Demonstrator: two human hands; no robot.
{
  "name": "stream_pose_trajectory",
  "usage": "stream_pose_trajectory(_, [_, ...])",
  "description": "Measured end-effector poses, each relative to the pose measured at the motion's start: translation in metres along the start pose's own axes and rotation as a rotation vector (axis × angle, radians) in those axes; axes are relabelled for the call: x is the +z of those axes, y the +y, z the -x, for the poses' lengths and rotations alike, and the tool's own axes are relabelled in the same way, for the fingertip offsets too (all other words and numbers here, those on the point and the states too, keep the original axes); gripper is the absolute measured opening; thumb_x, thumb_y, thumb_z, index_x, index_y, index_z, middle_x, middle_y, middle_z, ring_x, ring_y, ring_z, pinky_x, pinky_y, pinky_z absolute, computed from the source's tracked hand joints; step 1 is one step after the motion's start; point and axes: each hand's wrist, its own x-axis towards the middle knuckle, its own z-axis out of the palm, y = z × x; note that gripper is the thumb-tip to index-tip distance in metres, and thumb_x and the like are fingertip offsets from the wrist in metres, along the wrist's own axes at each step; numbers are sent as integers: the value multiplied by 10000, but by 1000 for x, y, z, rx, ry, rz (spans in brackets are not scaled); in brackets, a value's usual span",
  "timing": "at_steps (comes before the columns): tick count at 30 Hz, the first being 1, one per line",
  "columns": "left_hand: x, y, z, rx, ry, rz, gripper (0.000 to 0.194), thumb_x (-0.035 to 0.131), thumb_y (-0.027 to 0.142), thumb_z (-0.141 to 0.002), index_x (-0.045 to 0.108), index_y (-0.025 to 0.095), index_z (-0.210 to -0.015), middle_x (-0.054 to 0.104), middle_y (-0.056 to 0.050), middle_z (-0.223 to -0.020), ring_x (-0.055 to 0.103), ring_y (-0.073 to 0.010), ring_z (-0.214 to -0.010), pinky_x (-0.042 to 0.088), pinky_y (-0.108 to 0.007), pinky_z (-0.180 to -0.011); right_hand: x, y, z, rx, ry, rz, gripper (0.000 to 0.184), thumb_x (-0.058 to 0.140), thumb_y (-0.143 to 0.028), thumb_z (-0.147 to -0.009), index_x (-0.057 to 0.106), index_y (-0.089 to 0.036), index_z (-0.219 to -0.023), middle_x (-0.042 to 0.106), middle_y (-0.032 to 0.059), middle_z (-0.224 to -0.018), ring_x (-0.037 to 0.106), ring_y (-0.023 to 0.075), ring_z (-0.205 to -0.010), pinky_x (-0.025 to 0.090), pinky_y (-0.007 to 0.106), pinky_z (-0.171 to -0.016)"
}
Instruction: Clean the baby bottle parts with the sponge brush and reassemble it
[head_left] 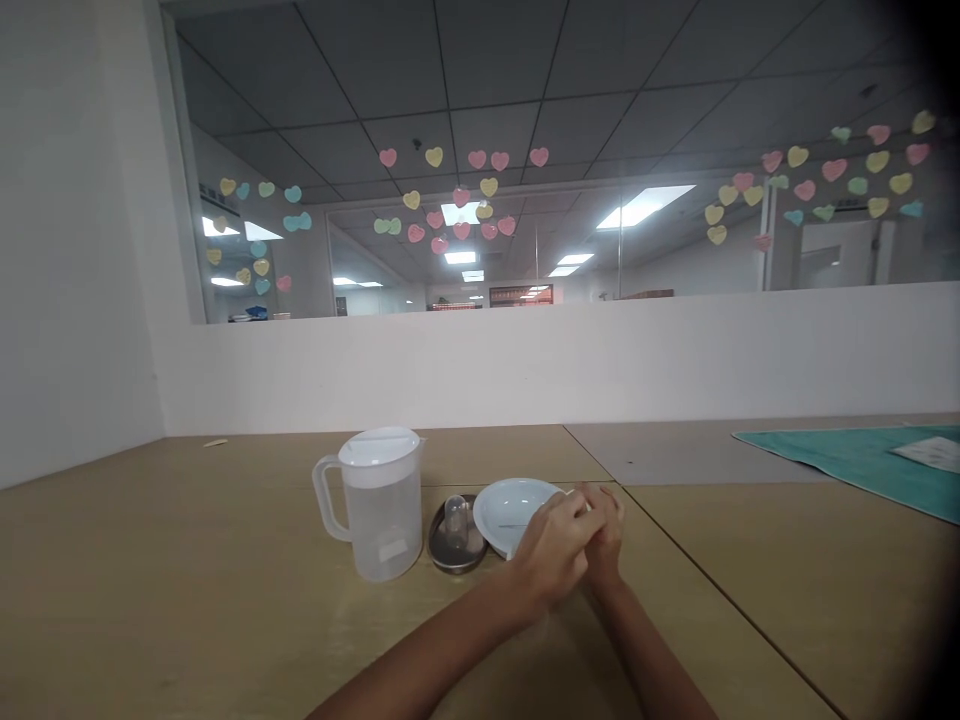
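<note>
My left hand (553, 543) and my right hand (606, 535) are pressed together over the right side of a white bowl (504, 510). The fingers of both are bent and closed against each other. Whatever lies between them, if anything, is hidden. A thin dark line shows inside the bowl, too fine to name. Left of the bowl is a small round metal dish (442, 560) with a clear plastic dome-shaped piece (456, 520) standing in it. Farther left stands an upright translucent plastic pitcher (384, 525) with a white lid and its handle to the left.
The wooden table (187, 580) has seams running across its right part. A green cloth (847, 450) with a white piece (930, 452) on it lies at the far right. A small pale scrap (215, 443) rests at the back left. Behind rises a low white wall (525, 370) under a window.
</note>
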Motion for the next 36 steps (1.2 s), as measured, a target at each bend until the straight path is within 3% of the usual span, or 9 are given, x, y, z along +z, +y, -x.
stream_pose_trajectory(11, [-12, 10, 8, -16, -43, 8, 236, 411, -6, -677, 529, 180, -762, 529, -29, -806, 470, -168, -771, 391, -273, -708, 1, 3, 5, -4, 10, -48, 251, 498, -210, -856, 480, -199, -1106, 634, 49, -890, 604, 192, -833, 407, 469, -888])
stream_pose_trajectory(15, [-15, 3, 5, -83, -50, 5, 278, 401, -6, -698, 557, 186, -825, 540, -38, -850, 496, -175, -795, 412, -278, -708, 1, 4, 6, -15, -80, -6, 196, 472, -243, -861, 523, -198, -1045, 648, 52, -868, 604, 189, -824, 369, 455, -917])
stream_pose_trajectory(18, [-24, -5, 4, -202, 18, 54, 296, 379, 43, -794, 564, 198, -966, 548, -43, -948, 528, -169, -850, 436, -278, -750, -1, 5, 4, 70, -132, 39, 199, 526, -327, -837, 554, -182, -971, 648, 59, -827, 590, 199, -803, 374, 417, -877])
stream_pose_trajectory(22, [-32, -12, 20, -242, 82, 105, 221, 452, 233, -869, 551, 211, -1066, 574, -45, -1038, 542, -182, -956, 431, -308, -848, -3, 3, 1, 212, -72, 56, 229, 587, -377, -811, 560, -165, -893, 629, 58, -782, 559, 200, -768, 389, 352, -778])
stream_pose_trajectory(26, [-24, -16, 53, -212, 83, 137, 218, 507, 350, -850, 606, 214, -988, 618, -41, -959, 554, -200, -950, 419, -348, -885, -2, -5, 3, 238, -101, 45, 245, 602, -392, -801, 573, -166, -891, 590, 71, -837, 533, 209, -801, 391, 349, -766])
stream_pose_trajectory(29, [-11, -22, 73, -193, 130, 183, 298, 546, 368, -812, 590, 207, -1060, 604, -66, -1047, 552, -218, -992, 428, -379, -906, 1, -14, 3, 309, -118, -9, 251, 599, -391, -802, 573, -166, -910, 549, 75, -862, 518, 216, -813, 407, 351, -742])
stream_pose_trajectory(33, [6, -28, 85, -194, 184, 253, 319, 528, 331, -826, 565, 197, -1113, 564, -94, -1153, 538, -217, -1070, 450, -372, -924, -2, -24, -1, 400, -67, -169, 243, 577, -334, -819, 536, -169, -993, 524, 69, -897, 522, 210, -836, 435, 351, -739])
stream_pose_trajectory(36, [16, -31, 89, -191, 230, 270, 329, 488, 304, -856, 540, 193, -1161, 529, -109, -1218, 523, -214, -1115, 446, -376, -948, -8, -30, -3, 366, -60, -289, 232, 539, -288, -829, 510, -175, -1029, 523, 71, -909, 530, 209, -844, 454, 348, -720])
